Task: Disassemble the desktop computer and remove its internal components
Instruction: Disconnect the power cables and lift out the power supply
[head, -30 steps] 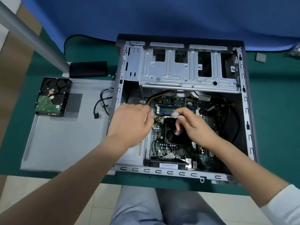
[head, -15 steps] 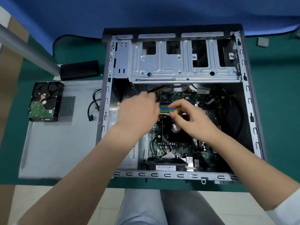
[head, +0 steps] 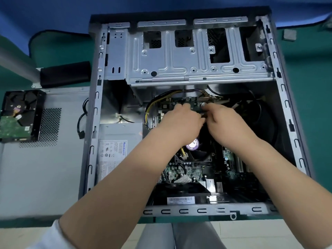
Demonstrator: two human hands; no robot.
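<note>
- Two hands meet over the far end of the motherboard (head: 181,172) inside the open computer case (head: 280,108), which lies on its side on the green desk (head: 314,97).
- Left hand (head: 181,121) has its fingers curled down onto the board's upper edge; what its grip closes on is hidden beneath the fingers, so I cannot tell.
- Right hand (head: 226,121) sits just beside it, almost touching, fingers bent around something small that is too blurred to name.
- Below the wrists sits the black CPU cooler fan (head: 199,151) with a purple round label.
- Yellow and black power cables (head: 154,103) arc from the board's far edge toward the grey power supply (head: 118,141) in the case's left side.
- Empty metal drive cage (head: 195,56) spans the far part of the case.
- Left of the case, the removed side panel (head: 36,173) lies flat, carrying a bare hard drive (head: 19,115) and a loose black cable (head: 81,123).
</note>
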